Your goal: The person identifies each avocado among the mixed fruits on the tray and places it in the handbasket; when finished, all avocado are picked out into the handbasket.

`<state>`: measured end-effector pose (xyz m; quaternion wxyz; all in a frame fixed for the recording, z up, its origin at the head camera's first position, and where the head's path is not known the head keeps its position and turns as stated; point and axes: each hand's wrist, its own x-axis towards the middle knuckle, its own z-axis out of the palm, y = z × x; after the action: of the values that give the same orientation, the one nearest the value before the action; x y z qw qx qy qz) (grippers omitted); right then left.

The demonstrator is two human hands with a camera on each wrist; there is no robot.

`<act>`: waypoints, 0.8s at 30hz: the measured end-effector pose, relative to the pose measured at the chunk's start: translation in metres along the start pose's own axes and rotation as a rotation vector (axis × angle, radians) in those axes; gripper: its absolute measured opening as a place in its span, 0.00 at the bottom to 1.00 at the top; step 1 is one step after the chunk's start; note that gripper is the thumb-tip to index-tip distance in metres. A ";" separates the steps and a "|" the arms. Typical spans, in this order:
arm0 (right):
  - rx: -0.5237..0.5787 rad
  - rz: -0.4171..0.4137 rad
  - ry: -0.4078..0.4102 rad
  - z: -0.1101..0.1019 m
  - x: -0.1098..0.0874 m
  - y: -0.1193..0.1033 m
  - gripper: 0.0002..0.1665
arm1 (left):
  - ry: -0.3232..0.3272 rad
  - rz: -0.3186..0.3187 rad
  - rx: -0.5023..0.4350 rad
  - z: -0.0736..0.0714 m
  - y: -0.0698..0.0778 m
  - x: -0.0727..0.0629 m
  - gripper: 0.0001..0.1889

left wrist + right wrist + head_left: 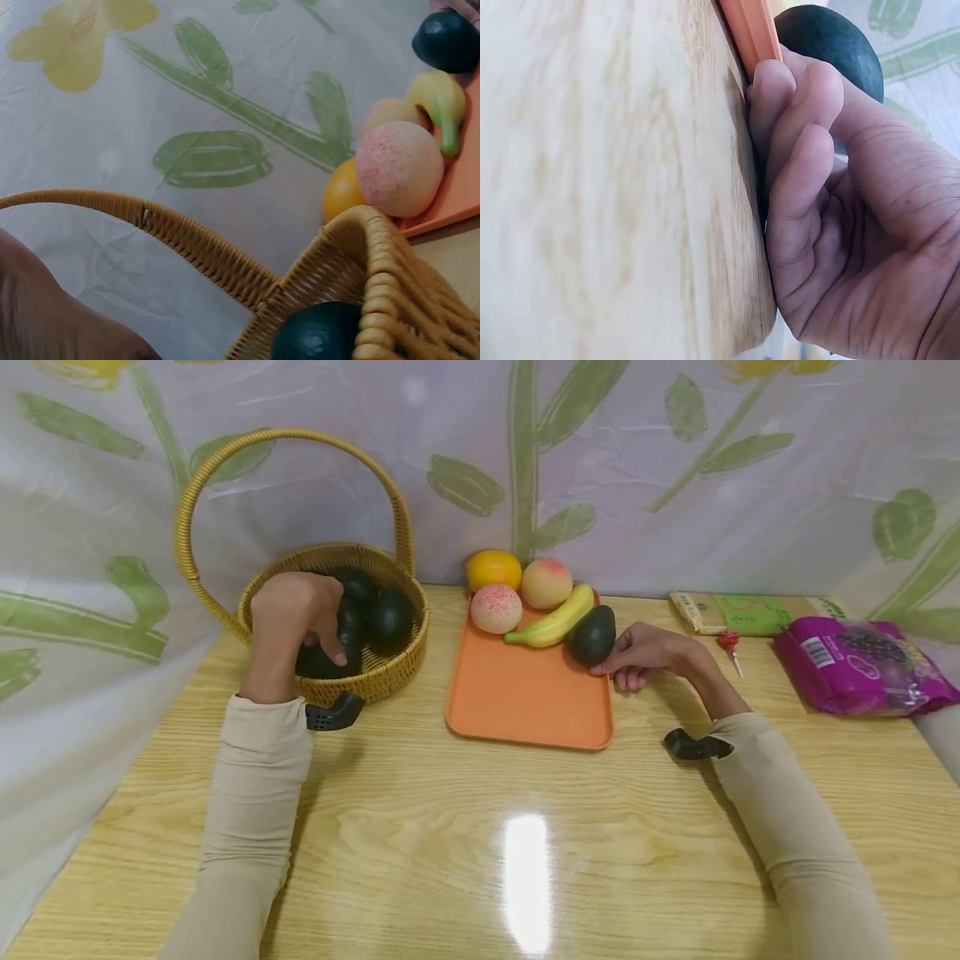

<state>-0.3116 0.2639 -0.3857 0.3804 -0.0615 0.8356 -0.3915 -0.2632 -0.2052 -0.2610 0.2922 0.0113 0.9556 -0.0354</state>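
Observation:
My left hand (296, 610) reaches down into a wicker basket (386, 681), its thumb bent against a dark avocado (318, 667) at the front. The hand grips that avocado, though its other fingers are hidden. More dark avocados (390, 618) lie in the basket. At the right edge of an orange tray (532, 706), my right hand (645, 652) pinches the rim, thumb above and fingers curled below. Just inside that edge sits a black-green avocado (592, 637), beside a banana (555, 620). Two peaches (497, 609) and an orange-yellow fruit (493, 570) are at the tray's back.
Toward the right lie a red lollipop (729, 642), a green flat packet (757, 612) and a purple grape-printed bag (862, 664). The basket's tall handle (285, 433) arches up behind my left hand. A flowered cloth (615, 485) hangs along the table's back.

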 end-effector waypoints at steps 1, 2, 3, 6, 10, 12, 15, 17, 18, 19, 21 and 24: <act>0.001 0.001 -0.001 0.000 0.000 0.000 0.18 | -0.003 0.016 0.004 -0.001 -0.001 0.000 0.21; 0.000 0.003 0.000 0.000 -0.001 0.000 0.18 | -0.008 0.025 0.006 -0.002 -0.002 0.000 0.21; -0.001 0.002 -0.001 -0.001 -0.001 0.000 0.18 | -0.013 0.035 0.009 -0.003 -0.003 0.000 0.21; 0.002 0.003 0.002 -0.001 -0.001 0.000 0.18 | -0.027 0.056 0.006 -0.005 -0.005 0.000 0.21; 0.005 -0.008 -0.002 -0.001 0.001 0.002 0.17 | -0.036 0.067 0.043 -0.003 -0.006 0.003 0.23; 0.006 -0.012 -0.009 0.000 0.001 0.004 0.16 | -0.028 0.057 0.052 -0.002 -0.007 0.003 0.25; 0.000 -0.015 -0.008 0.000 0.001 0.004 0.16 | -0.006 0.051 0.035 -0.001 -0.011 0.002 0.25; -0.009 -0.013 -0.002 0.000 0.001 0.003 0.17 | 0.003 0.057 0.011 0.000 -0.014 0.000 0.25; -0.014 -0.013 0.002 -0.001 0.001 0.003 0.18 | 0.007 0.068 0.001 0.000 -0.014 0.000 0.25; -0.016 -0.012 0.006 -0.001 0.001 0.003 0.18 | 0.005 0.084 -0.005 0.000 -0.015 -0.001 0.25; -0.013 -0.011 0.009 -0.001 0.001 0.002 0.19 | -0.003 0.092 -0.016 -0.001 -0.014 -0.002 0.25; -0.008 -0.008 0.006 -0.001 0.001 0.002 0.18 | -0.023 0.086 -0.020 -0.001 -0.011 -0.001 0.28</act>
<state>-0.3127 0.2656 -0.3875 0.3760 -0.0652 0.8381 -0.3899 -0.2634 -0.2159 -0.2588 0.3045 0.0490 0.9512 -0.0136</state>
